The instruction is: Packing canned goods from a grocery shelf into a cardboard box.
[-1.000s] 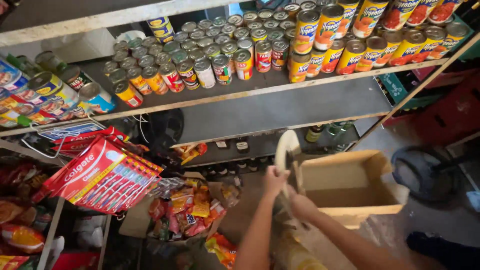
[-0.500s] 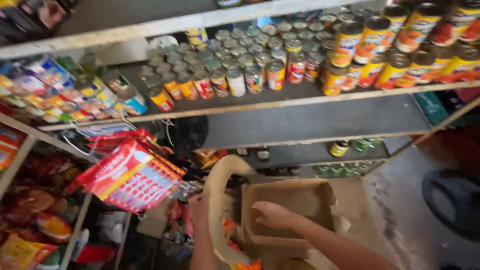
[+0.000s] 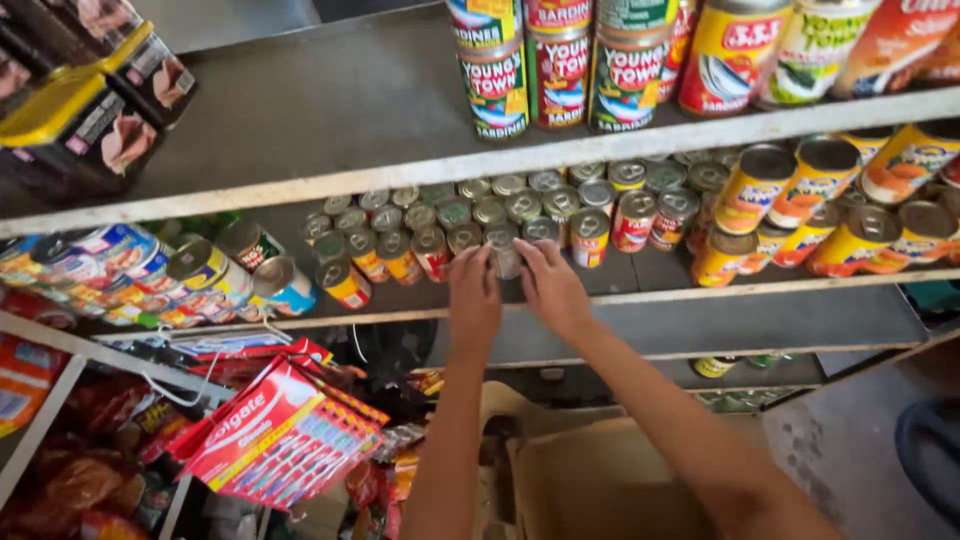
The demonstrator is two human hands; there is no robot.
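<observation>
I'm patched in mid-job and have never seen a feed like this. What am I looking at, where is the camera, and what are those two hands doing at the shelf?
There is no machine here: these are a person's two bare hands, filmed by a camera on that person's head looking down and forward. The left hand and right hand reach onto a grey shelf and together close around one small can in the front row. Around it stand many more small cans, with taller yellow cans to the right. An upper shelf carries more tall cans. Below the arms sits an open cardboard box, and red toothbrush packs hang lower left.
</observation>
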